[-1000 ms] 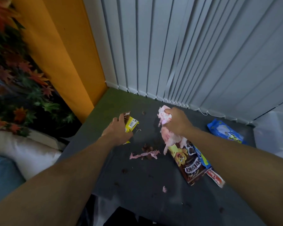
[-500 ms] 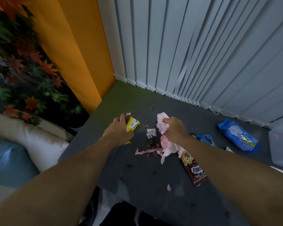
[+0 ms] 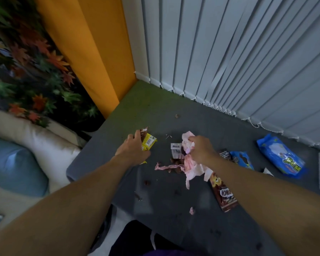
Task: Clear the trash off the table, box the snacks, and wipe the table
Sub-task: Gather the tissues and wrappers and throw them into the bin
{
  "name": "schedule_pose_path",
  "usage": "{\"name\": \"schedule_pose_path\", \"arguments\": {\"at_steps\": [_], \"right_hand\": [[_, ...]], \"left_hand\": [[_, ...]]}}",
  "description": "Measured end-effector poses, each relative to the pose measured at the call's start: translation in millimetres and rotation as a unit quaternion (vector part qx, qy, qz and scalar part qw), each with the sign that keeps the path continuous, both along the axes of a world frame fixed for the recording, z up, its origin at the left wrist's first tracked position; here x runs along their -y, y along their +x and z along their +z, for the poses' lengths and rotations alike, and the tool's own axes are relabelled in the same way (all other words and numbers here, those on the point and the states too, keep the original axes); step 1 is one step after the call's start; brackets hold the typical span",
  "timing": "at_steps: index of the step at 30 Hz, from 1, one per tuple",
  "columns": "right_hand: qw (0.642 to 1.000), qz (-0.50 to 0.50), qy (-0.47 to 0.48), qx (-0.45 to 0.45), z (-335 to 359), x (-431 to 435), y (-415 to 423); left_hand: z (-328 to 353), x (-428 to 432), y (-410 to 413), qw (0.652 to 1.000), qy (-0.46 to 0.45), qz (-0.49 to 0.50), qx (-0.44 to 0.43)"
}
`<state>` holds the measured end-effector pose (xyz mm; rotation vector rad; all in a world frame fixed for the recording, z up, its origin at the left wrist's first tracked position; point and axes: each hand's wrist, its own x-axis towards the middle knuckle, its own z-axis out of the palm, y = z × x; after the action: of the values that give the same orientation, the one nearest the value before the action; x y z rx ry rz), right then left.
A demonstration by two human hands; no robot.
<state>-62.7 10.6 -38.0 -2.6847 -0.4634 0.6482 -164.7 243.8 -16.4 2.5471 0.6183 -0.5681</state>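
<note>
On the dark grey tabletop (image 3: pixel 174 228), near its far left corner, the left hand (image 3: pixel 132 151) grips a crumpled yellow-and-brown foil wrapper (image 3: pixel 148 141). Its fingers (image 3: pixel 135 136) are curled over the wrapper's top edge, and the lower end pokes out under the palm. Just to the right, the right hand (image 3: pixel 201 150) clutches a bunched pink paper tissue (image 3: pixel 187 140). Its fingers are closed tightly round the wad, and loose tails of the tissue hang down to the tabletop below the wrist.

Between the two hands lies a small white torn label with a barcode (image 3: pixel 176 150). A patch of brown crumbs (image 3: pixel 174 160) sits just below it, and a twisted pink paper strip (image 3: pixel 165 166) runs across the crumbs. A tiny pink scrap (image 3: pixel 192 210) lies apart, nearer the person.

A brown chocolate cereal packet (image 3: pixel 224 197) lies flat under the right forearm, partly covered by it and by the tissue's tails. A small blue biscuit packet (image 3: pixel 241 159) lies just beyond the forearm. A larger blue snack bag (image 3: pixel 281 157) lies well to the right, close to the white vertical blinds (image 3: pixel 229 52).

More dark crumbs dot the tabletop towards its near edge. An orange wall panel (image 3: pixel 92 52) meets the blinds at the corner. A white cushion (image 3: pixel 44 141) and a blue cushion (image 3: pixel 17 167) lie off the tabletop's left side.
</note>
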Motion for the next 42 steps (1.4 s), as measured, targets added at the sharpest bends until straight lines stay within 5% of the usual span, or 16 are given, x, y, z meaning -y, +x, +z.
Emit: {"name": "schedule_pose_path", "arguments": {"at_steps": [42], "right_hand": [[0.996, -0.078, 0.043, 0.004, 7.9, 7.6, 12.6]], "left_hand": [[11.1, 3.3, 18.6, 0.999, 0.037, -0.015, 0.0]]}}
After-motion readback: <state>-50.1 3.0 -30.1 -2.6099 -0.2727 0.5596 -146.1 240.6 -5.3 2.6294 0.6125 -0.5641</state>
